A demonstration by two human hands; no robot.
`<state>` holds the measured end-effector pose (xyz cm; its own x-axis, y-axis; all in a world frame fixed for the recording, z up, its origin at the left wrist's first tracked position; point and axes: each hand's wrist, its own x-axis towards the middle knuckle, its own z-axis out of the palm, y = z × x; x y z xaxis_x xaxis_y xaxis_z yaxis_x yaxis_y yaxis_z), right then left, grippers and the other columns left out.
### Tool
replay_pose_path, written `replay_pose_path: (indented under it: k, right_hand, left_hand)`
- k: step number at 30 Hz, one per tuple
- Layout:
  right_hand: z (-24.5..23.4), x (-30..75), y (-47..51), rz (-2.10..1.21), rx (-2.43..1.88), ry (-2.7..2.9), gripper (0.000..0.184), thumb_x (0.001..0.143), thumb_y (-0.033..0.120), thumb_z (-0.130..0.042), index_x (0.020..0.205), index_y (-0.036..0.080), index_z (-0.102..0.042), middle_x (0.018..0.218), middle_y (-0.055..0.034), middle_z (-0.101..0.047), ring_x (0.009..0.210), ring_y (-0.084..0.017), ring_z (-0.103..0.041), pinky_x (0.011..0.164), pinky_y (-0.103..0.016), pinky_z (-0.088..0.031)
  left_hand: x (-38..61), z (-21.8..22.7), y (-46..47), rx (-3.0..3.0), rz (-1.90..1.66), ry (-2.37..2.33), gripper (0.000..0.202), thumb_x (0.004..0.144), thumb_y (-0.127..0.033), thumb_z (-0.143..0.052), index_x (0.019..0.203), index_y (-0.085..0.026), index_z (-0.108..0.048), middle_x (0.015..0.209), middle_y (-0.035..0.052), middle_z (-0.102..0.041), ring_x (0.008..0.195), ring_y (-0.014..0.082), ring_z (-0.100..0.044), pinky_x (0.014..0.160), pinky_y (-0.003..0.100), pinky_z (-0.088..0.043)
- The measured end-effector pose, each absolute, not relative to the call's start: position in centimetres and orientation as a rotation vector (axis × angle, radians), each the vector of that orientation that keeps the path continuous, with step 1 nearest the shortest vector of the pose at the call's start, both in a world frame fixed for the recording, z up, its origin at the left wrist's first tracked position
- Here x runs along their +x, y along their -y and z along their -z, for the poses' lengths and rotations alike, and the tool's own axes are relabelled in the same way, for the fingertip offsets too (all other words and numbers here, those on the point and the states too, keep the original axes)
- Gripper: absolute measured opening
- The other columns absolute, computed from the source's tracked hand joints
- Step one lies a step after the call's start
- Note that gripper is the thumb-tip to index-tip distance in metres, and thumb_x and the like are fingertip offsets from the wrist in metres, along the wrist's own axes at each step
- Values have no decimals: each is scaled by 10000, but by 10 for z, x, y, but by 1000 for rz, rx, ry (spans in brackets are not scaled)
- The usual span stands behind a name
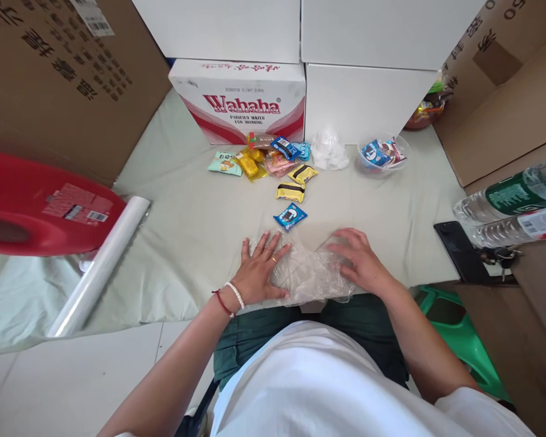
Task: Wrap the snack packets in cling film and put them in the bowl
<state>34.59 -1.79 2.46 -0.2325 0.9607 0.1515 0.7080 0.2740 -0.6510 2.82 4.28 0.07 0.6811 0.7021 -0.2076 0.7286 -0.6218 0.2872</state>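
Note:
A crumpled sheet of clear plastic film (307, 273) lies at the table's front edge, between my hands. My left hand (259, 270) presses flat on its left side with the fingers spread. Over the right part of the film, my right hand (359, 258) is curved, its thumb and fingers apart and touching the plastic. A blue snack packet (290, 216) sits just beyond my left fingertips. Behind it are two yellow packets, a lower one (290, 192) and an upper one (303, 174).
Mixed snack packets (255, 162) lie before a Wahaha carton (241, 103). Crumpled plastic (328, 149) and a clear bowl of packets (382, 156) stand right of them. A film roll (100, 267) rests by a red container (50, 206). A phone (461, 252) and bottles (523, 194) are right.

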Motion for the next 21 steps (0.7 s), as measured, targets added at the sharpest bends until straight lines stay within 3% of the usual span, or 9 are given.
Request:
replay_pose_path:
  k: [3, 5, 7, 10, 13, 17, 21]
  right_hand:
    - [-24, 341, 9, -901, -1560, 1735, 202, 951, 357, -550, 969, 241, -714, 979, -67, -737, 926, -245, -669, 863, -424, -551]
    - [-21, 343, 6, -1058, -1656, 1367, 245, 942, 458, -549, 918, 239, -655, 730, -11, -661, 631, -184, -607, 614, -324, -511]
    - [-19, 348, 8, -1166, -1684, 1080, 309, 894, 547, -589, 854, 241, -597, 590, 43, -527, 471, -135, -471, 459, -264, -376]
    - [-18, 354, 21, -1224, -1689, 861, 351, 809, 576, -660, 844, 237, -577, 544, 82, -419, 418, -100, -347, 403, -239, -253]
    - [-22, 359, 43, -1262, -1690, 698, 418, 766, 575, -695, 999, 237, -616, 573, 87, -429, 421, -101, -349, 389, -232, -232]
    - [-30, 380, 88, -1251, -1734, 565, 408, 724, 590, -759, 941, 261, -653, 644, 31, -496, 471, -138, -448, 404, -272, -327]
    - [-42, 426, 150, -1305, -1880, 598, 327, 707, 598, -785, 794, 289, -726, 742, -84, -631, 601, -243, -595, 540, -405, -511]
  left_hand:
    - [25, 2, -43, 2579, 120, -1102, 1295, 608, -831, -760, 1649, -251, -253, 1732, 214, -122, 1591, 496, -64, 1163, 807, 43]
    - [23, 5, -41, 2603, 103, -1110, 1260, 628, -840, -741, 1643, -256, -277, 1729, 212, -145, 1589, 496, -80, 1164, 806, 47]
    - [22, 7, -37, 2632, 61, -1115, 1127, 706, -821, -701, 1625, -285, -329, 1722, 194, -194, 1587, 482, -132, 1167, 802, 56]
    - [22, 10, -30, 2659, -18, -1116, 852, 882, -728, -586, 1607, -340, -360, 1707, 157, -270, 1570, 428, -254, 1178, 786, 77]
    - [24, 11, -24, 2657, -76, -1144, 712, 974, -638, -498, 1611, -363, -338, 1697, 137, -301, 1552, 394, -320, 1179, 783, 90]
    - [21, 10, -21, 2670, -158, -1091, 739, 966, -634, -510, 1618, -333, -335, 1699, 151, -290, 1550, 384, -331, 1203, 757, 82]
    - [3, 13, -20, 2649, -406, -1008, 751, 977, -538, -519, 1641, -280, -280, 1715, 166, -254, 1565, 343, -314, 1272, 645, -95]
